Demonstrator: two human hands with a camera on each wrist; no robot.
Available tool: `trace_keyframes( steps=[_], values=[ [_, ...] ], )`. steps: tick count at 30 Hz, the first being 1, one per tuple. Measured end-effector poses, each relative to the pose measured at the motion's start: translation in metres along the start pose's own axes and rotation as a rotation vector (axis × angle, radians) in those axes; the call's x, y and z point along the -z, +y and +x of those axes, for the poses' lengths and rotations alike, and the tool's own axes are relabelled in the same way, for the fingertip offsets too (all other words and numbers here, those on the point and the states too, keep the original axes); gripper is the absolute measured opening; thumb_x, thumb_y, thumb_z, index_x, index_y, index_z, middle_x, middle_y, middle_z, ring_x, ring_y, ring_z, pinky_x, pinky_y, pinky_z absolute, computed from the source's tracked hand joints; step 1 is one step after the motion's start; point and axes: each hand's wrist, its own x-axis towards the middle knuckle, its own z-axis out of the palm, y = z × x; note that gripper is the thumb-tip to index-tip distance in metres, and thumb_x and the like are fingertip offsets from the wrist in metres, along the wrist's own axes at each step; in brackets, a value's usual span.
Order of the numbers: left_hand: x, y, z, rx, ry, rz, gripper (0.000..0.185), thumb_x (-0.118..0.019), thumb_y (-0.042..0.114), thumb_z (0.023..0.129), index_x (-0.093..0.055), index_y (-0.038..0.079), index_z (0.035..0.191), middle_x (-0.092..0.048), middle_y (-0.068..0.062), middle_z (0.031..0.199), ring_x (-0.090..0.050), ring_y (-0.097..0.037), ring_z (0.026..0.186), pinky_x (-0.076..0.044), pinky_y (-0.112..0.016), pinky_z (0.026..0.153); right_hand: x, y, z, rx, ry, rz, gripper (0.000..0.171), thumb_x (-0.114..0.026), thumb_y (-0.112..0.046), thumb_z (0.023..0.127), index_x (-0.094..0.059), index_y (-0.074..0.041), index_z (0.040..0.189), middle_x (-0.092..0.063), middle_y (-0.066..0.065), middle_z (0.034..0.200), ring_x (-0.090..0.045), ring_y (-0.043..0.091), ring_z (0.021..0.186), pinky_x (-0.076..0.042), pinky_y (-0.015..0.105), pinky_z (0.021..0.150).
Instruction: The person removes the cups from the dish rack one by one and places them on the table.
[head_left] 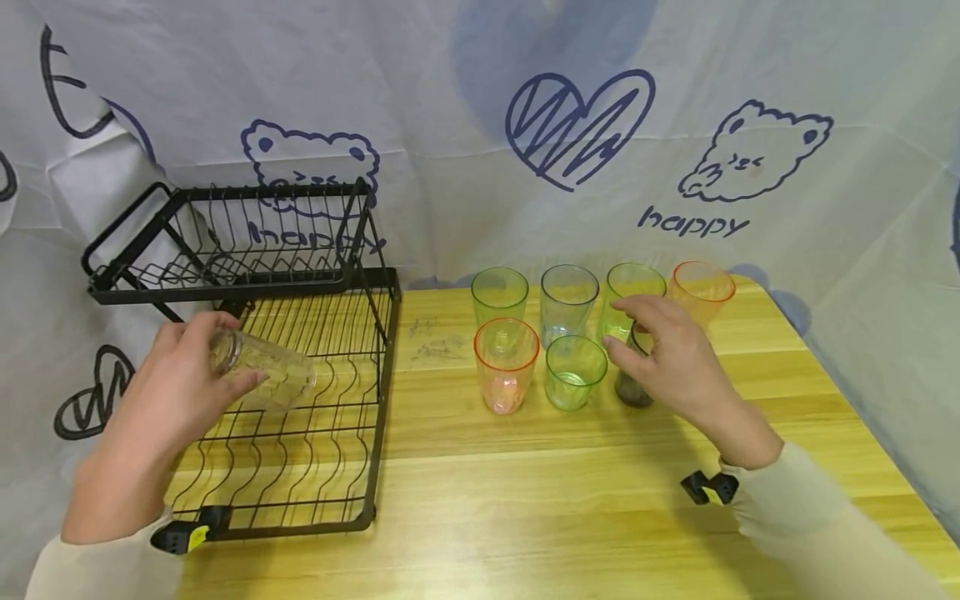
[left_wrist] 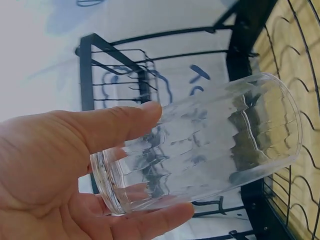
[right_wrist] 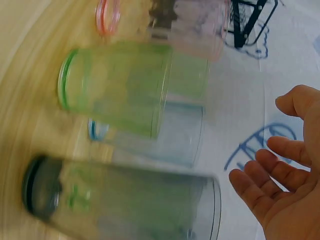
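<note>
My left hand (head_left: 176, 379) grips a clear drinking glass (head_left: 281, 375) near its thick base, thumb on one side and fingers on the other. The glass is tilted over the black dish rack (head_left: 386, 400), its mouth pointing right and downward. In the left wrist view, the ribbed wall of the glass (left_wrist: 215, 145) shows between thumb and fingers. My right hand (head_left: 671, 362) is over a dark grey glass (head_left: 633, 390), fingers spread and apart. The right wrist view shows the hand (right_wrist: 285, 175) holding nothing, beyond the rim of the upright grey glass (right_wrist: 125, 200).
Beside the grey glass stand a short green glass (head_left: 575, 375) and a red-rimmed glass (head_left: 506, 375). Behind them are a green glass (head_left: 500, 292), a blue one (head_left: 570, 304), a yellow-green one (head_left: 633, 279) and an orange-red one (head_left: 703, 287). A printed cloth (head_left: 442, 183) hangs behind the wooden table (head_left: 480, 517).
</note>
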Motion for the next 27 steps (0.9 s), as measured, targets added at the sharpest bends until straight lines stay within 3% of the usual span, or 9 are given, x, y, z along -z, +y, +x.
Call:
trace_keyframes(
  steps=[3, 6, 10, 19, 22, 27],
  values=[
    [0.001, 0.005, -0.008, 0.0, 0.018, -0.013, 0.083, -0.077, 0.045, 0.096, -0.036, 0.009, 0.158, -0.035, -0.044, 0.145, -0.051, -0.061, 0.111, -0.047, -0.078, 0.077, -0.01, -0.011, 0.003, 0.023, 0.002, 0.023, 0.042, -0.079, -0.014, 0.092, -0.068, 0.0, 0.13, -0.069, 0.02, 0.13, -0.071, 0.036, 0.099, -0.064, 0.051, 0.082],
    [0.002, 0.009, -0.015, -0.001, 0.039, -0.028, 0.083, -0.075, 0.049, 0.096, -0.037, 0.009, 0.157, -0.037, -0.042, 0.144, -0.05, -0.06, 0.112, -0.046, -0.078, 0.077, -0.02, -0.024, 0.006, 0.03, -0.009, 0.067, 0.041, -0.078, -0.016, 0.093, -0.068, -0.002, 0.131, -0.07, 0.018, 0.131, -0.074, 0.035, 0.099, -0.064, 0.05, 0.084],
    [0.002, 0.012, -0.023, 0.01, 0.057, -0.063, 0.084, -0.075, 0.051, 0.096, -0.036, 0.01, 0.159, -0.035, -0.042, 0.15, -0.045, -0.064, 0.119, -0.041, -0.084, 0.084, -0.032, -0.044, 0.013, 0.039, -0.033, 0.135, 0.041, -0.077, -0.017, 0.095, -0.069, -0.003, 0.133, -0.069, 0.016, 0.133, -0.074, 0.033, 0.1, -0.064, 0.049, 0.088],
    [-0.007, 0.017, -0.035, 0.029, 0.087, -0.217, 0.087, -0.075, 0.051, 0.096, -0.034, 0.01, 0.159, -0.039, -0.036, 0.149, -0.048, -0.059, 0.121, -0.043, -0.08, 0.087, -0.058, -0.085, 0.032, 0.138, -0.099, 0.271, 0.036, -0.073, -0.014, 0.098, -0.069, -0.002, 0.132, -0.07, 0.014, 0.13, -0.07, 0.031, 0.107, -0.065, 0.044, 0.087],
    [-0.011, 0.018, -0.038, 0.044, 0.089, -0.307, 0.089, -0.075, 0.054, 0.095, -0.032, 0.012, 0.16, -0.039, -0.033, 0.153, -0.051, -0.055, 0.122, -0.045, -0.073, 0.09, -0.067, -0.094, 0.034, 0.162, -0.121, 0.307, 0.036, -0.071, -0.013, 0.098, -0.068, 0.0, 0.132, -0.07, 0.016, 0.13, -0.069, 0.031, 0.111, -0.065, 0.041, 0.088],
    [-0.023, 0.021, -0.039, 0.032, 0.088, -0.519, 0.082, -0.078, 0.042, 0.097, -0.029, 0.015, 0.157, -0.032, -0.026, 0.16, -0.058, -0.036, 0.121, -0.059, -0.033, 0.081, -0.079, -0.105, 0.037, 0.193, -0.139, 0.33, 0.037, -0.071, -0.014, 0.099, -0.067, 0.002, 0.132, -0.069, 0.017, 0.132, -0.071, 0.031, 0.11, -0.065, 0.036, 0.088]
  ],
)
